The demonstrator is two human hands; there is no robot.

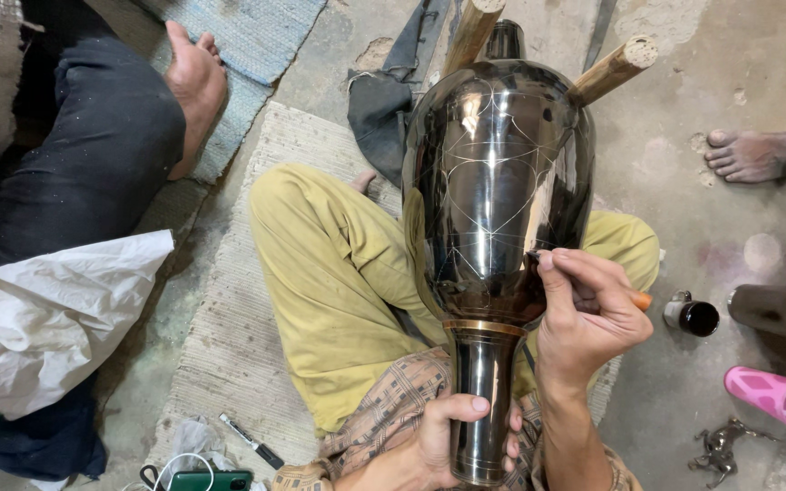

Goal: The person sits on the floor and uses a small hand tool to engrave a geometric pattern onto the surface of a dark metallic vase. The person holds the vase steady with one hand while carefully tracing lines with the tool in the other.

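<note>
A large dark polished metal vase [493, 182] with fine engraved lines lies across my lap, its neck toward me and its body resting on two wooden poles [613, 69]. My left hand [452, 436] is wrapped around the vase's neck just below a brass ring. My right hand [589, 314] rests against the vase's lower right side and grips a small tool with an orange handle [640, 299], its tip at the surface.
Another person's legs and bare foot [195, 82] lie at upper left, and a second bare foot [748, 155] at right. A small dark cup [695, 317], a pink sandal [775, 396], white cloth [47, 309], a pen [249, 440] and a green phone [211, 479] surround me.
</note>
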